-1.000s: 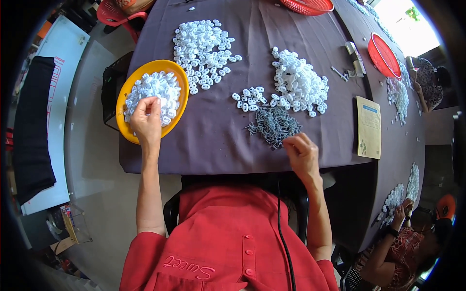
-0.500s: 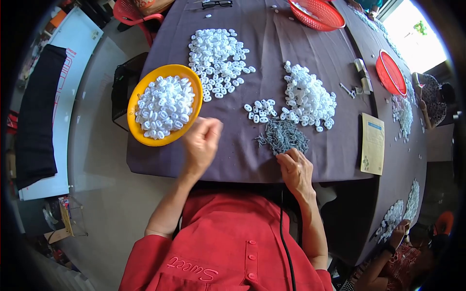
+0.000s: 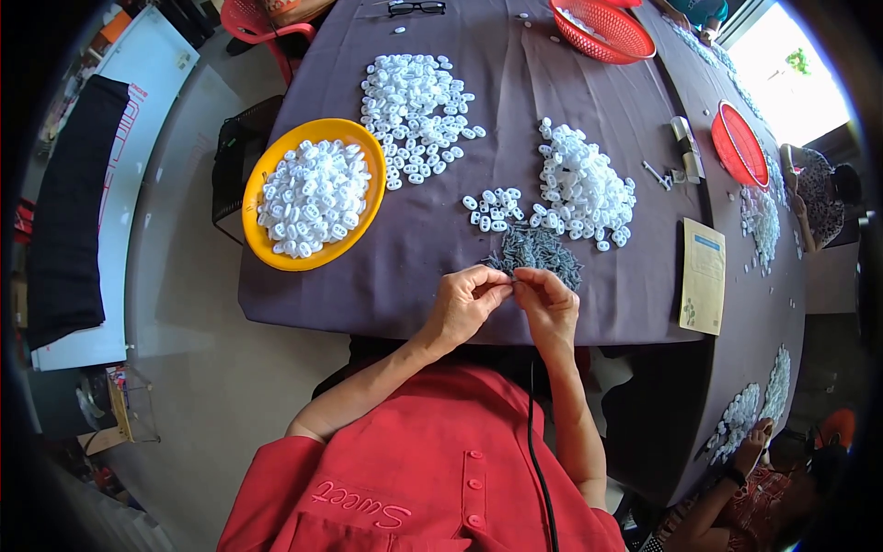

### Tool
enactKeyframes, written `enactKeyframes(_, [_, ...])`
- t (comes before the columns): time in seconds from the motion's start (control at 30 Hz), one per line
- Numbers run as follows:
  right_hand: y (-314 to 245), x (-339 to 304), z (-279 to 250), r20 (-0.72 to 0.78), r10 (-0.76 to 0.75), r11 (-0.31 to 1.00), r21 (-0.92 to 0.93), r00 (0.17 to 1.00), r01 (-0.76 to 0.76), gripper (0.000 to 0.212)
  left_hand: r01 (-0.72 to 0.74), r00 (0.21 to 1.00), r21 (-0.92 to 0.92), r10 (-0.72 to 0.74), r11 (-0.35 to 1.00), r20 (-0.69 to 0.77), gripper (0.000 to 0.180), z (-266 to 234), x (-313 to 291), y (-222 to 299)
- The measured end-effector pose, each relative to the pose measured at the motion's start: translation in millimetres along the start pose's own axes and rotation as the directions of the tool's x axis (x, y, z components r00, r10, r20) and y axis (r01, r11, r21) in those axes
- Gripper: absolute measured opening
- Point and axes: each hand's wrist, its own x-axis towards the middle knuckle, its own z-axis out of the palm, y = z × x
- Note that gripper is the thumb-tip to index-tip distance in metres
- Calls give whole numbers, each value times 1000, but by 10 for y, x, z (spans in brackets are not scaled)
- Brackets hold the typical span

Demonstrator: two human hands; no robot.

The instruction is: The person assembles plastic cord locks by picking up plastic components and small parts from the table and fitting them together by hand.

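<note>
My left hand [image 3: 467, 302] and my right hand [image 3: 549, 308] meet fingertip to fingertip just over the table's near edge. Both are closed in a pinch; whatever they hold is too small to make out. Right behind my fingers lies a heap of small grey screw-like pieces [image 3: 538, 253]. Beyond it are a small cluster of white oval two-holed pieces [image 3: 494, 208] and a larger pile of the same white pieces [image 3: 587, 179]. To the left, a yellow oval bowl [image 3: 258, 241] holds many white pieces, and another pile [image 3: 414, 101] spreads behind it.
Red plastic baskets [image 3: 635, 46] stand at the far side and right. A tan paper packet [image 3: 703, 276] lies on the right, with eyeglasses [image 3: 416, 8] at the back. Other people sit along the right side; one person's hand [image 3: 756, 442] works beside white piles. A red chair [image 3: 258, 26] is far left.
My left hand has moved right from beside the yellow bowl to meet my right hand. My right hand has shifted slightly left, away from the grey heap's near edge.
</note>
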Motion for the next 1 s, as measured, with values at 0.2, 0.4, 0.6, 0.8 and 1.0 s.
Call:
enactKeyframes(0.2, [29, -19, -1, 29, 39, 989, 145, 999, -43, 14, 29, 999, -32, -30, 999, -13, 8, -7, 48, 53])
enactKeyframes(0.4, [53, -1, 6, 35, 124, 959, 252, 992, -129, 13, 51, 998, -8, -51, 999, 34, 9, 11, 80, 5])
enactKeyframes(0.6, [66, -34, -2, 96, 191, 962, 178, 977, -205, 9, 167, 986, -93, -165, 981, 36, 9, 22, 54, 26])
enactKeyframes(0.8, [41, -18, 35, 61, 62, 997, -42, 996, -59, 8, 297, 955, -166, -293, 940, 48, 12, 25, 64, -23])
enactKeyframes(1.0, [9, 2, 91, 13, 48, 999, -7, 999, -48, 7, 310, 951, -339, -293, 888, 101, 10, 12, 82, -77])
